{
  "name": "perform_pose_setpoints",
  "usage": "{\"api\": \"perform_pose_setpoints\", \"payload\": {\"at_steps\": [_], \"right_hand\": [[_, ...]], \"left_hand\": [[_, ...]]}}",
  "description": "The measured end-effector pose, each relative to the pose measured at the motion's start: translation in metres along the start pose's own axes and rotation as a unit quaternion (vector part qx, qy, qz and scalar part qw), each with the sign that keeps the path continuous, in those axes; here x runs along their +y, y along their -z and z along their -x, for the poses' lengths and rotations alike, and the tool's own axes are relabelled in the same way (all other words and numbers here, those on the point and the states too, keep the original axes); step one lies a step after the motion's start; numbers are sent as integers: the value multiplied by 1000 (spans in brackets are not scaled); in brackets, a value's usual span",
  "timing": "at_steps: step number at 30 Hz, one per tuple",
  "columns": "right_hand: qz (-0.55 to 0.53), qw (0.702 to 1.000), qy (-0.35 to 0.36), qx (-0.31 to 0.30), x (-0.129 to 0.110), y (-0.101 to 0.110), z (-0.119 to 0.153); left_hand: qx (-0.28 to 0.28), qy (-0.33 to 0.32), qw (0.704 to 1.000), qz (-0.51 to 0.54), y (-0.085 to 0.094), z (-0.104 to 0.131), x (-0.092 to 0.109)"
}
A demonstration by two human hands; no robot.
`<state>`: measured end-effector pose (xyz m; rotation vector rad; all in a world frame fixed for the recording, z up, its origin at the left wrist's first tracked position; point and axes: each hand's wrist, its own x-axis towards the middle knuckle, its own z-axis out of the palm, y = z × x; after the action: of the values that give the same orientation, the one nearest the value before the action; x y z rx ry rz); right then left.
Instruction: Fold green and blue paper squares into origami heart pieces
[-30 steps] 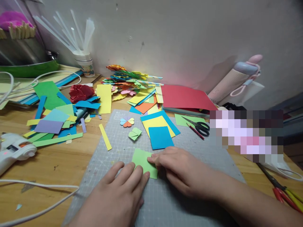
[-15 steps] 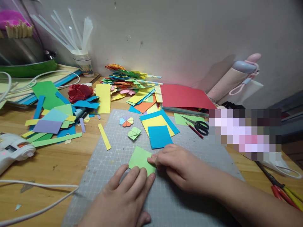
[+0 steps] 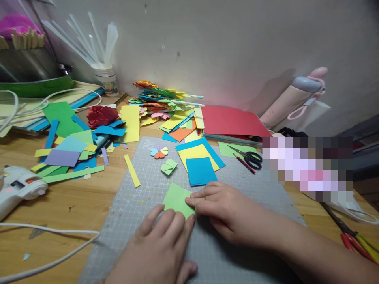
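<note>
A light green square of paper lies on the grey cutting mat in front of me. My left hand is open over its near edge, fingertips spread and pressing on it, thumb held apart. From the right, my right hand has its fingers together, closed at the paper's right edge; the thumb is hidden. Beyond the paper lie a folded green paper piece, a multicoloured paper flower and a small stack of blue paper. A yellow strip rests on the mat's left edge.
Black scissors and a red pencil lie at the back right. On the left are paper scraps, a white glue gun and a white cable. Red-and-yellow-handled scissors sit at far right.
Both hands stay on the green paper. The right fingers have straightened a little along its right edge. The whole view has shifted slightly.
</note>
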<state>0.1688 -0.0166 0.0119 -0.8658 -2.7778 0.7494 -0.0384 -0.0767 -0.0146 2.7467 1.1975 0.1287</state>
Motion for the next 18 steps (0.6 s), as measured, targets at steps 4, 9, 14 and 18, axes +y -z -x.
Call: {"api": "perform_pose_setpoints", "payload": {"at_steps": [4,9,14,18], "right_hand": [[14,1000,16,-14,-1,0,1],[5,1000,4,-15,-1,2,1],[-24,999,18,-17,1,3,0],[-41,998,35,-25,3,2,-1]], "left_hand": [[13,103,991,81,11,-16,-20],[25,110,979,169,10,-26,-37],[28,136,972,187,6,-32,-34],[40,153,970,183,3,-36,-32]]}}
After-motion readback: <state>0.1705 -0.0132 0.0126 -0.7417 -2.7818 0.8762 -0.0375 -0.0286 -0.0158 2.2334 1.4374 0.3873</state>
